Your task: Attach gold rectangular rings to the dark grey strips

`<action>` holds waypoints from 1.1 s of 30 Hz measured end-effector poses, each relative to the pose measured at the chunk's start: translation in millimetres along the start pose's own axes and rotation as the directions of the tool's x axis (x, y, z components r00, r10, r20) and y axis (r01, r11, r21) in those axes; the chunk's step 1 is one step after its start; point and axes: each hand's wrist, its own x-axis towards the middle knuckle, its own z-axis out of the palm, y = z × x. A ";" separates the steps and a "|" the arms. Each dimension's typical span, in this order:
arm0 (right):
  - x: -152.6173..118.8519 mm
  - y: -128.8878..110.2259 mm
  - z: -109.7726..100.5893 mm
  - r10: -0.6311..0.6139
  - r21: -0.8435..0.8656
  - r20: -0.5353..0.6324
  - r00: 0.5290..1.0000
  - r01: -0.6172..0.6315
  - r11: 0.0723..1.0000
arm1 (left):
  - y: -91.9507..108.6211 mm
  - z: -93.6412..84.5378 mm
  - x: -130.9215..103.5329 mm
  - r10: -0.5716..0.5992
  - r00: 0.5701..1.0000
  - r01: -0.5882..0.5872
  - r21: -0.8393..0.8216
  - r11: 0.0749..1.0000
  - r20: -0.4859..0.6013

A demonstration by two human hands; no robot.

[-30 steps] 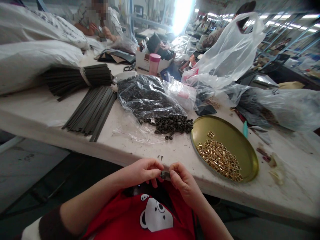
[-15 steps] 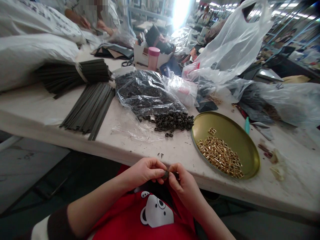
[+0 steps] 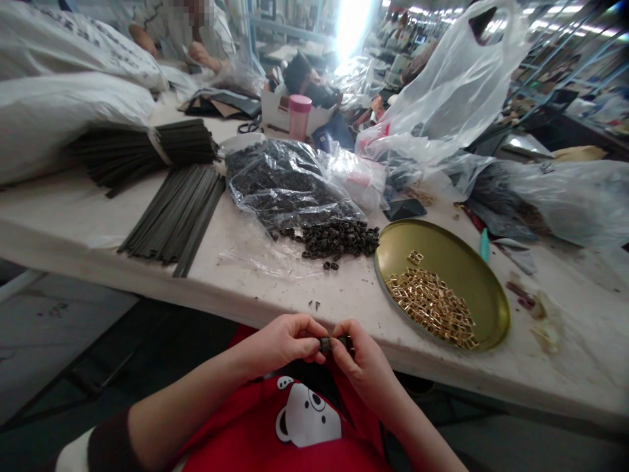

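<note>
Just off the table's near edge, my left hand (image 3: pixel 293 342) and my right hand (image 3: pixel 358 357) meet, fingertips almost touching. Both are pinched closed on a small dark strap loop (image 3: pixel 325 344), which shows between the thumbs. A dark bit also sticks out behind my right fingers; whether it is the same piece I cannot tell. Beyond my hands lies a heap of similar dark strap loops (image 3: pixel 339 241), spilling from a clear plastic bag (image 3: pixel 289 183). To the right, a round gold tray (image 3: pixel 472 275) holds a pile of small gold buckles (image 3: pixel 432 303).
Dark flat strips (image 3: pixel 174 213) lie on the left of the table, below a tied bundle (image 3: pixel 184 141). Farther back are a pink-lidded jar (image 3: pixel 299 118), white sacks (image 3: pixel 73 98) and an upright plastic bag (image 3: pixel 442 98). A co-worker's hand (image 3: pixel 205 58) shows across the table.
My fingertips have shifted slightly around the dark piece, and more of it shows between them. Across the table, the co-worker's hands have moved. The view has shifted a little.
</note>
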 end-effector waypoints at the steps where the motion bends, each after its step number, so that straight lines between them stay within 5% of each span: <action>1: 0.0 -0.9 -0.3 -0.004 -0.032 -0.001 1.000 0.004 0.999 | -1.4 -0.4 0.9 0.010 1.000 -0.010 -0.002 1.000 0.002; 10: -3.3 -6.1 0.4 -0.111 -0.161 0.008 0.994 0.111 0.981 | -6.2 0.8 7.7 0.052 0.998 -0.053 0.028 0.998 0.025; 16: -7.1 -3.5 1.6 -0.208 -0.335 -0.044 0.977 0.181 0.925 | -4.2 -4.9 3.3 -0.053 0.996 0.032 0.267 0.963 0.074; 21: -6.7 -4.9 1.8 -0.264 -0.446 -0.031 0.964 0.223 0.867 | 4.6 0.3 -0.6 0.033 0.999 -0.047 0.404 0.913 0.042; 30: -4.9 -1.1 11.4 -0.390 -0.508 -0.123 0.913 0.279 0.815 | 7.6 3.6 4.0 0.109 0.992 -0.126 0.570 0.812 0.064; 33: -2.8 -0.2 9.4 -0.347 -0.378 -0.146 0.926 0.272 0.885 | 7.2 -4.4 2.3 0.127 0.991 -0.130 0.548 0.826 0.043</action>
